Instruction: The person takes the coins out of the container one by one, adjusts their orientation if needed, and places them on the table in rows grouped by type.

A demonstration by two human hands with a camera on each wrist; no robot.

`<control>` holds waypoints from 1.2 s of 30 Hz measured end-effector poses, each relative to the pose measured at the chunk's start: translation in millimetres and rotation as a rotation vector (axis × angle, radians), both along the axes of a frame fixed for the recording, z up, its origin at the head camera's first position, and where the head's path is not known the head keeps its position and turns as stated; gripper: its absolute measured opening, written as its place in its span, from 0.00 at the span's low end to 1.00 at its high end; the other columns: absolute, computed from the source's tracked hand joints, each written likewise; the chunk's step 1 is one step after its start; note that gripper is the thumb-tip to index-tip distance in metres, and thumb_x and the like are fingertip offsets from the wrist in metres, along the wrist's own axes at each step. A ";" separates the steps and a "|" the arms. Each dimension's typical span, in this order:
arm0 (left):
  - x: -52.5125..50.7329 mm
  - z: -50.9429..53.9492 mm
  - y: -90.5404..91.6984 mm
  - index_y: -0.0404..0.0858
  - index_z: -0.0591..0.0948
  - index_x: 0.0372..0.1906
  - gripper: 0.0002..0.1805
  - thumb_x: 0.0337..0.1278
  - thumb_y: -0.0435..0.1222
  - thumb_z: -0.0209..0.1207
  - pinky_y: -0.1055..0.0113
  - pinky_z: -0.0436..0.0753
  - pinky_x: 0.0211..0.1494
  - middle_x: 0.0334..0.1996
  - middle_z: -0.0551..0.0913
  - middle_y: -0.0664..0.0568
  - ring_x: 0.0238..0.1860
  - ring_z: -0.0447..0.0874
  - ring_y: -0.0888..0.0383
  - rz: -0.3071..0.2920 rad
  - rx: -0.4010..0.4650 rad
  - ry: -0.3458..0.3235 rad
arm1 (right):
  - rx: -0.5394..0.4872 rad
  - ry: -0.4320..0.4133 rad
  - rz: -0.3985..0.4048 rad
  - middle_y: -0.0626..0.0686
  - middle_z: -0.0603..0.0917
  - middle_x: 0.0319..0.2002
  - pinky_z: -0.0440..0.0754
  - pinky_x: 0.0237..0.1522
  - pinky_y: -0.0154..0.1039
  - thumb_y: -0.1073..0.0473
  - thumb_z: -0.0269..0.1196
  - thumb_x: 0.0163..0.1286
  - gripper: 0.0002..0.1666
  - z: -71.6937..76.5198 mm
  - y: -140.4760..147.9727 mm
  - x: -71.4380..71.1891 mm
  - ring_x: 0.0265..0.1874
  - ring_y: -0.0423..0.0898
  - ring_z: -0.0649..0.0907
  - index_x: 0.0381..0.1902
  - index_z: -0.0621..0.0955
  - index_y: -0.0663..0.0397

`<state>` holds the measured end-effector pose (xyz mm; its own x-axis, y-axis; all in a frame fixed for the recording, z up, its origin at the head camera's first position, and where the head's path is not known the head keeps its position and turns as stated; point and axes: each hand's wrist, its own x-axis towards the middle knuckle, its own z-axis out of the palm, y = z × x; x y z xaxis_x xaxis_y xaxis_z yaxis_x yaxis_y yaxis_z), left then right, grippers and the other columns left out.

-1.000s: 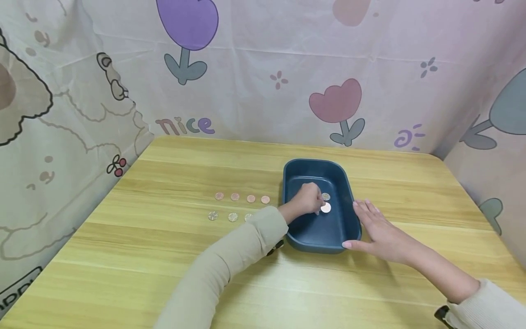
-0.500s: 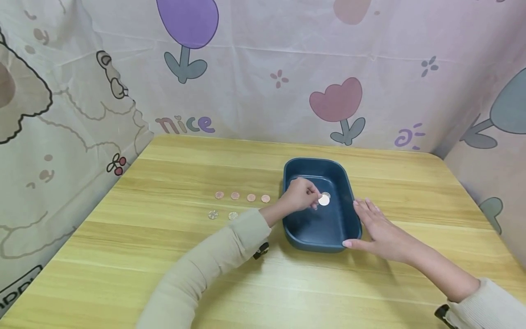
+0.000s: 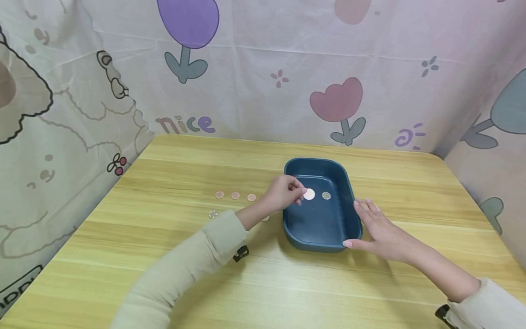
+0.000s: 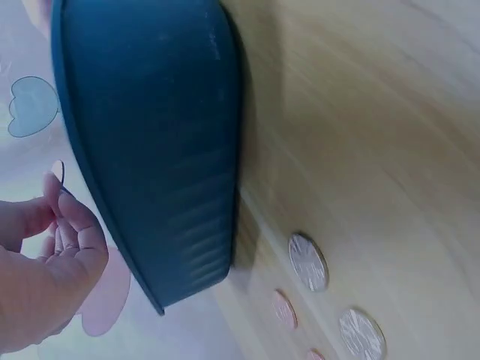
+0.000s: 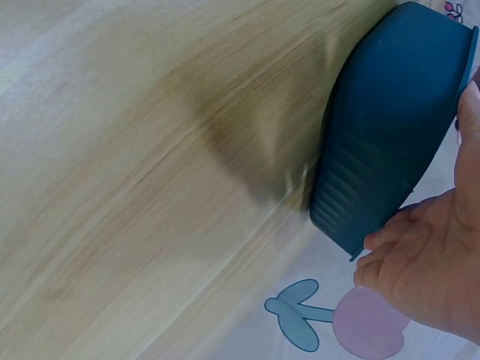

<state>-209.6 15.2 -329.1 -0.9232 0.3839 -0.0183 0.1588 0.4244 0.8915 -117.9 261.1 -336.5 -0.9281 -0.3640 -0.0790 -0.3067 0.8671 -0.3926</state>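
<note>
My left hand (image 3: 283, 193) is over the left part of a dark blue plastic bin (image 3: 314, 228), thumb and fingertips pinching a bright, shiny coin (image 3: 309, 194). In the left wrist view that coin (image 4: 59, 171) shows nearly edge-on, above the bin's rim. One silver coin (image 3: 326, 195) lies on the bin floor, right of the pinched one. My right hand (image 3: 382, 235) rests against the bin's right side, fingers extended, thumb at the near right corner. On the table left of the bin lie copper coins (image 3: 235, 195) and silver coins (image 3: 213, 214); my left forearm hides some.
The bin stands on a light wood-grain table (image 3: 328, 288). A printed cloth (image 3: 255, 91) with flowers hangs along the table's back and sides. A dark strap piece (image 3: 241, 252) is at the left sleeve, another (image 3: 442, 312) at the right.
My left hand has come up and moved left inside the bin, carrying the bright coin away from the silver coin on the floor. The right hand and bin have stayed put.
</note>
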 end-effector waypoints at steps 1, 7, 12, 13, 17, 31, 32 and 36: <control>1.0 1.2 -2.8 0.28 0.81 0.32 0.08 0.58 0.31 0.58 0.74 0.78 0.23 0.21 0.82 0.44 0.31 0.84 0.40 0.004 0.002 0.006 | 0.000 -0.001 0.000 0.71 0.51 0.70 0.52 0.62 0.69 0.33 0.62 0.54 0.62 0.2 0.0 0.0 0.70 0.68 0.46 0.69 0.51 0.71; 2.2 1.6 -19.7 0.28 0.80 0.33 0.07 0.58 0.31 0.58 0.69 0.83 0.30 0.21 0.81 0.46 0.19 0.81 0.58 0.060 0.034 -0.014 | 0.000 -0.014 -0.002 0.70 0.50 0.70 0.52 0.62 0.69 0.33 0.62 0.55 0.62 0.4 0.0 0.1 0.70 0.68 0.45 0.70 0.50 0.70; -0.3 -0.3 -34.0 0.26 0.80 0.33 0.07 0.57 0.30 0.58 0.59 0.85 0.38 0.25 0.83 0.38 0.18 0.76 0.65 0.102 0.091 -0.055 | -0.005 -0.020 0.000 0.70 0.49 0.70 0.51 0.62 0.69 0.33 0.62 0.55 0.62 0.3 0.3 0.3 0.70 0.68 0.44 0.70 0.50 0.70; -0.7 -0.5 -37.4 0.27 0.80 0.33 0.07 0.57 0.30 0.58 0.57 0.84 0.39 0.26 0.83 0.37 0.18 0.76 0.65 0.111 0.093 -0.056 | -0.005 -0.020 0.001 0.71 0.49 0.70 0.51 0.62 0.69 0.33 0.62 0.55 0.62 0.4 0.2 0.3 0.70 0.68 0.44 0.69 0.50 0.70; -2.4 -1.7 -52.4 0.28 0.80 0.33 0.08 0.57 0.32 0.59 0.58 0.84 0.39 0.26 0.83 0.37 0.18 0.76 0.66 0.142 0.068 -0.050 | -0.004 -0.018 0.001 0.71 0.49 0.70 0.52 0.61 0.70 0.34 0.62 0.55 0.62 1.0 0.1 0.3 0.70 0.68 0.44 0.69 0.50 0.71; -4.7 -4.7 -112.2 0.27 0.79 0.36 0.10 0.61 0.33 0.56 0.56 0.84 0.41 0.28 0.83 0.38 0.27 0.83 0.53 0.199 -0.060 0.007 | -0.010 -0.011 0.002 0.71 0.50 0.70 0.51 0.62 0.69 0.33 0.62 0.55 0.62 1.4 0.4 0.3 0.70 0.68 0.44 0.69 0.50 0.70; -4.9 -5.3 -116.4 0.27 0.79 0.36 0.10 0.61 0.33 0.56 0.56 0.84 0.41 0.28 0.82 0.39 0.28 0.83 0.52 0.205 -0.064 0.006 | -0.011 -0.013 0.000 0.71 0.50 0.70 0.51 0.62 0.69 0.33 0.62 0.55 0.62 1.5 0.3 0.4 0.70 0.67 0.44 0.69 0.50 0.70; -5.1 -9.0 -132.6 0.26 0.78 0.37 0.10 0.62 0.32 0.54 0.59 0.84 0.39 0.27 0.82 0.41 0.27 0.83 0.55 0.227 -0.100 0.025 | -0.010 -0.016 -0.001 0.70 0.50 0.70 0.51 0.62 0.69 0.33 0.62 0.55 0.62 1.4 0.4 0.5 0.70 0.67 0.44 0.70 0.50 0.69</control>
<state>-214.8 -117.4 -338.1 -0.9862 0.1642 -0.0219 0.0708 0.5375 0.8403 -117.4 261.4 -335.1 -0.9271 -0.3638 -0.0903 -0.2993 0.8635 -0.4060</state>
